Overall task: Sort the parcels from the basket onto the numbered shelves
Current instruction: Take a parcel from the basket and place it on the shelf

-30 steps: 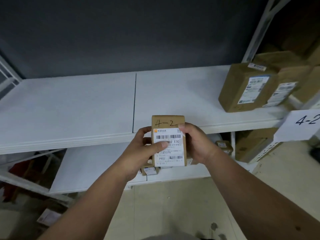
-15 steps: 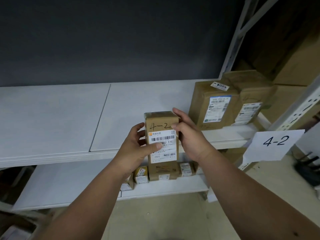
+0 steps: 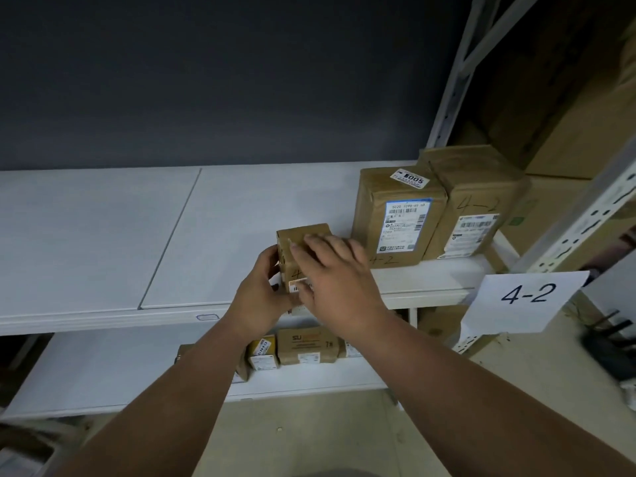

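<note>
A small brown cardboard parcel [image 3: 303,249] is held over the front of the white upper shelf [image 3: 103,242], left of two larger brown cardboard parcels [image 3: 399,218] stood at its right end; the white paper "4-2" sign [image 3: 523,301] is hung further right.

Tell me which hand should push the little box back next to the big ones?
Probably the right hand: it lies flat over the small parcel, on the side nearest the big parcels. The left hand only grips its near corner.

Both hands fwd, left hand [image 3: 256,297] curled, right hand [image 3: 339,280] fingers flat.
</note>
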